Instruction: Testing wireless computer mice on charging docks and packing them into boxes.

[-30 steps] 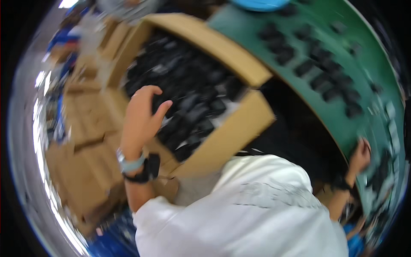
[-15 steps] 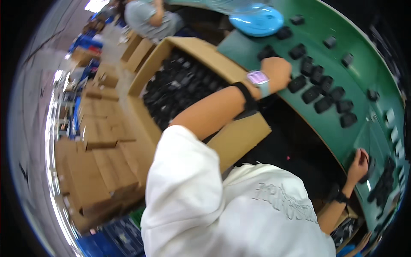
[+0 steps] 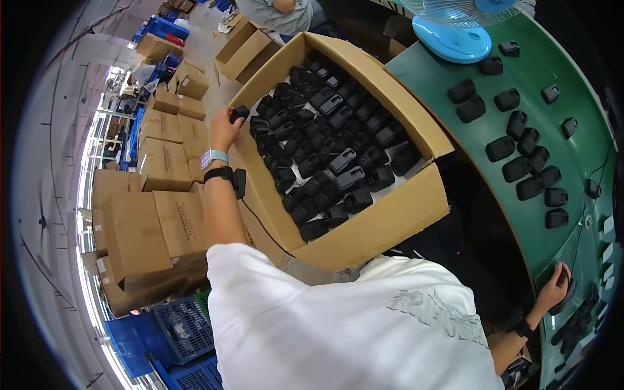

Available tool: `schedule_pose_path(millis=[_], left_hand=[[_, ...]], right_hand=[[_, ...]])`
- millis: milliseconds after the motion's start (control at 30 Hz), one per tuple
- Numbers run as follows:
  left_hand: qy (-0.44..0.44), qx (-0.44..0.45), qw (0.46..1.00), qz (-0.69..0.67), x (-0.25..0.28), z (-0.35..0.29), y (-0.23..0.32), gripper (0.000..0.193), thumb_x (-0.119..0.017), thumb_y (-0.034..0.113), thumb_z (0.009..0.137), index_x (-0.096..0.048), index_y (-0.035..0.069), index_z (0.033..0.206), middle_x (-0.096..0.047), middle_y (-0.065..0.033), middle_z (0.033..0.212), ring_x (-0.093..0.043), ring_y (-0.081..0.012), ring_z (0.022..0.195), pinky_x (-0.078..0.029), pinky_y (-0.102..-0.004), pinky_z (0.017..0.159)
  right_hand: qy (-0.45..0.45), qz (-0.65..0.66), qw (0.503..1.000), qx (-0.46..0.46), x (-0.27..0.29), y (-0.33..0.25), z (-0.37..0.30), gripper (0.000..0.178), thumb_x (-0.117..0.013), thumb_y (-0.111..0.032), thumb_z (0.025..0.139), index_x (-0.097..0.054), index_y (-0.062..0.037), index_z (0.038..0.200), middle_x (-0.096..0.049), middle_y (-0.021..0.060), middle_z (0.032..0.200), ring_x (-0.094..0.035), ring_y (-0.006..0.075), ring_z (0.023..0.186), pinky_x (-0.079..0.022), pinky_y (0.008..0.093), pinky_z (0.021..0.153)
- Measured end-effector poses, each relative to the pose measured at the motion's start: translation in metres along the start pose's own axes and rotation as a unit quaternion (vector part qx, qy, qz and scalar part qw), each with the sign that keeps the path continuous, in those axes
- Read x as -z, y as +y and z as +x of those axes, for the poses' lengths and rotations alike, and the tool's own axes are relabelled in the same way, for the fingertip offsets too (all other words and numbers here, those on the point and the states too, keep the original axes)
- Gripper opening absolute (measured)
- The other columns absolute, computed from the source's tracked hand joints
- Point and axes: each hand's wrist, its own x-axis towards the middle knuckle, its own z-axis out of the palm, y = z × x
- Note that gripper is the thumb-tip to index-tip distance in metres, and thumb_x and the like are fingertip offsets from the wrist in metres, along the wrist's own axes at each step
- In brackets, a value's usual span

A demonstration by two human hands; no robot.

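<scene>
My left hand (image 3: 224, 132) is closed around a black plastic housing (image 3: 239, 114), above the left wall of a large open cardboard box (image 3: 383, 235). Inside the box lie many black housings (image 3: 323, 155) in rough rows, a few showing lighter grey faces. Over at the right, my right hand (image 3: 552, 289) is at the edge of the green table (image 3: 434, 81), its fingers curled beside a dark piece (image 3: 564, 299); what they grip is hidden. More black housings (image 3: 530, 189) stand in a loose cluster on the table.
A blue fan (image 3: 455, 39) sits at the table's far end. Stacked cartons (image 3: 162, 159) and blue crates (image 3: 179, 331) are on the left. A thin cable hangs from my left wristband over the box wall. Another person (image 3: 279, 13) sits at the far side.
My left hand has swung from the housings on the table, across the box to its left wall, and now holds a housing. My right hand stays by the table edge. The view has shifted.
</scene>
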Motion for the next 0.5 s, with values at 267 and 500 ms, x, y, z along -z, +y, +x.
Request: schedule_pose_path(millis=[267, 500], left_hand=[[-0.059, -0.012, 0.971, 0.232, -0.051, 0.043, -0.011, 0.041, -0.081, 0.020, 0.081, -0.059, 0.003, 0.111, -0.070, -0.0229, 0.105, -0.066, -0.0417, 0.098, -0.053, -0.0514, 0.082], [-0.097, 0.002, 0.973, 0.211, -0.056, 0.047, -0.023, 0.037, -0.080, 0.021, 0.082, -0.058, 0.003, 0.106, -0.069, -0.0214, 0.104, -0.066, -0.0416, 0.101, -0.054, -0.0505, 0.085]], right_hand=[[-0.001, -0.011, 1.000, -0.019, 0.007, 0.002, -0.002, 0.024, -0.066, -0.019, 0.100, -0.068, 0.0026, 0.109, -0.071, 0.0067, 0.101, -0.065, 0.0153, 0.093, -0.050, 0.0272, 0.087], [-0.001, -0.008, 1.000, -0.011, 0.004, 0.006, 0.001, 0.023, -0.066, -0.019, 0.100, -0.068, 0.0022, 0.109, -0.070, 0.0061, 0.099, -0.064, 0.0142, 0.091, -0.050, 0.0262, 0.086]])
